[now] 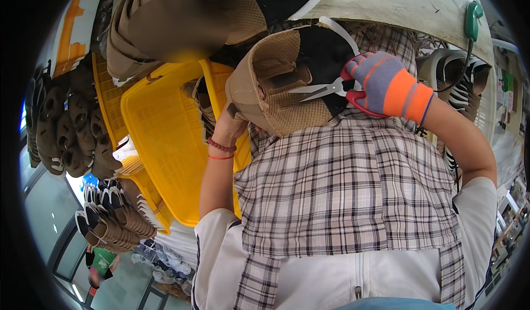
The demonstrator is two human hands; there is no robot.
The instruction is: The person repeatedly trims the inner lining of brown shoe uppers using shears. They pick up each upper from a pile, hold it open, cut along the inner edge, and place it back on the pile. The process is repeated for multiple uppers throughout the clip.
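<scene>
A tan shoe upper [245, 97] with mesh lining, a black inside and a white edge strip lies tilted above my lap. My left hand [232, 125], bare with a beaded bracelet at the wrist, grips it from the left; some of its fingers are hidden inside or behind the upper. My right hand [386, 83], in a grey and orange glove, is closed round the red handles of a pair of scissors [323, 91]. The scissor blades are slightly apart and reach over the upper's opening, near the mesh lining.
Yellow plastic baskets [160, 150] stand at my left. More tan uppers [132, 28] are stacked ahead, beside a pale worktable [386, 3]. A green corded device [473, 20] hangs at the table's right edge. Dark shoe parts [72, 127] and stacked uppers [113, 216] fill the far left.
</scene>
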